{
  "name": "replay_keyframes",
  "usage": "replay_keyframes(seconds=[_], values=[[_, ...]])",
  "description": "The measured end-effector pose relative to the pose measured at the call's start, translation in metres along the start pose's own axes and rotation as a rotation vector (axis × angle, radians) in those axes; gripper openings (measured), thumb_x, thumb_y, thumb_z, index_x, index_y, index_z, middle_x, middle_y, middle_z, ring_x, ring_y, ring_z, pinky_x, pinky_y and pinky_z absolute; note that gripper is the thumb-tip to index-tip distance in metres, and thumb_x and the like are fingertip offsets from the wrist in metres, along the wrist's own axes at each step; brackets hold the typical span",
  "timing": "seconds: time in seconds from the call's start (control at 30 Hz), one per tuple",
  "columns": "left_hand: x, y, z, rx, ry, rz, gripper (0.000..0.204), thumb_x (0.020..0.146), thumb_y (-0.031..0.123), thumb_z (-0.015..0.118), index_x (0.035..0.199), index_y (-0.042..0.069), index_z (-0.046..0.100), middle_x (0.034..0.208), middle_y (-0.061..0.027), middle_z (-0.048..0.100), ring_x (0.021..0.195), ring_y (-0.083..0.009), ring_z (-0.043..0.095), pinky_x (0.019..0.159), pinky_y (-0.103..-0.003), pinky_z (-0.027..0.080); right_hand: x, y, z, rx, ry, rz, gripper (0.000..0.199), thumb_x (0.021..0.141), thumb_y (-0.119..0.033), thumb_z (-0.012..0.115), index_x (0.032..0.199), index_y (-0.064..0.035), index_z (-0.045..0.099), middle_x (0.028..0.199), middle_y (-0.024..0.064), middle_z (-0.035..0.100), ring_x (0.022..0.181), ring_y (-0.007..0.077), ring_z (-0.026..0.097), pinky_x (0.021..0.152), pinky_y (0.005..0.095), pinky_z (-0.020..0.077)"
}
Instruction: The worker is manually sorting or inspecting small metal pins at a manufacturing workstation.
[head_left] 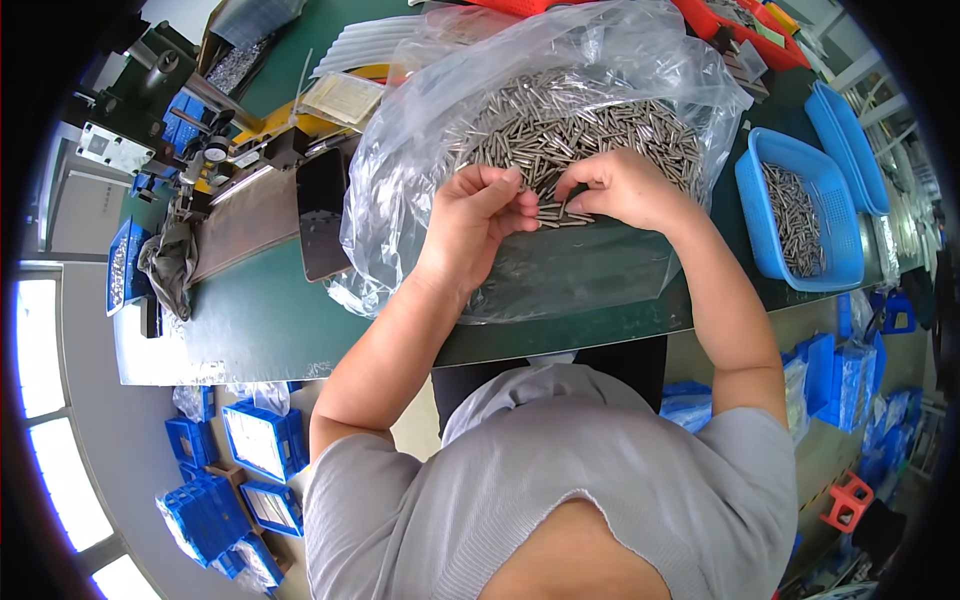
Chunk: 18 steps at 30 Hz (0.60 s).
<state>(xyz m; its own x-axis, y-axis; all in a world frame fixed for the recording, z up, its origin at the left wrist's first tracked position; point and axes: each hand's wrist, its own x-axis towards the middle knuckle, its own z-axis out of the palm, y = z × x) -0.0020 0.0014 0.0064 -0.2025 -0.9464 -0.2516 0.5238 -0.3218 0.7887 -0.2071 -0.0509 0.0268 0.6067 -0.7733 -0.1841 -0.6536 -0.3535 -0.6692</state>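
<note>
A large clear plastic bag (420, 150) lies open on the green workbench (270, 320) and holds a heap of small metal pins (590, 125). My left hand (478, 215) is at the near edge of the heap, its fingers closed around a small bundle of pins (560, 213). My right hand (620, 185) is just beside it, its fingertips pinching the other end of the same bundle. Both hands rest on the plastic over the bench.
A blue plastic basket (795, 265) with more metal pins stands at the right, another blue tray (850, 140) behind it. A metal machine (240, 190) with a dark panel sits at the left. Red crates (740, 30) stand at the back. Blue boxes (240, 470) lie on the floor.
</note>
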Motion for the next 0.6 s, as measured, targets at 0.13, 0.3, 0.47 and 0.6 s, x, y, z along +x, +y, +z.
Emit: replay_keyframes(seconds=[0.13, 0.3, 0.47, 0.6], values=[[0.000, 0.001, 0.001, -0.004, 0.013, 0.001, 0.011, 0.090, 0.011, 0.053, 0.085, 0.001, 0.054, 0.077, -0.0103, 0.061, 0.067, -0.0173, 0.060, 0.062, -0.028, 0.052, 0.001, 0.006, 0.000, -0.047, 0.039, -0.101, 0.020, 0.074, -0.010, 0.067, 0.094, -0.0063, 0.066, 0.084, 0.0084, 0.067, 0.078, 0.0178, 0.064, 0.070, 0.0285, 0.0480], [0.002, 0.000, -0.001, -0.011, -0.008, -0.001, 0.010, 0.090, 0.010, 0.052, 0.086, 0.001, 0.054, 0.078, -0.0109, 0.061, 0.068, -0.0178, 0.060, 0.063, -0.028, 0.052, 0.003, 0.013, 0.002, -0.088, 0.051, -0.151, 0.019, 0.074, -0.010, 0.066, 0.092, -0.0057, 0.065, 0.085, 0.0082, 0.066, 0.078, 0.0204, 0.064, 0.070, 0.0296, 0.0484], [0.001, 0.001, -0.001, -0.014, 0.001, -0.001, 0.009, 0.090, 0.010, 0.052, 0.086, 0.001, 0.054, 0.078, -0.0113, 0.061, 0.069, -0.0183, 0.060, 0.064, -0.029, 0.052, 0.006, 0.018, 0.003, -0.040, 0.091, -0.213, 0.016, 0.074, -0.009, 0.066, 0.090, -0.0047, 0.064, 0.084, 0.0080, 0.066, 0.077, 0.0221, 0.064, 0.070, 0.0302, 0.0485], [0.002, 0.000, -0.001, -0.016, 0.003, -0.005, 0.009, 0.090, 0.009, 0.052, 0.086, 0.001, 0.055, 0.078, -0.0116, 0.061, 0.069, -0.0183, 0.060, 0.064, -0.029, 0.052, 0.004, 0.015, 0.005, -0.111, 0.117, -0.180, 0.015, 0.075, -0.014, 0.065, 0.089, -0.0081, 0.064, 0.083, 0.0061, 0.066, 0.076, 0.0231, 0.063, 0.069, 0.0328, 0.0482]])
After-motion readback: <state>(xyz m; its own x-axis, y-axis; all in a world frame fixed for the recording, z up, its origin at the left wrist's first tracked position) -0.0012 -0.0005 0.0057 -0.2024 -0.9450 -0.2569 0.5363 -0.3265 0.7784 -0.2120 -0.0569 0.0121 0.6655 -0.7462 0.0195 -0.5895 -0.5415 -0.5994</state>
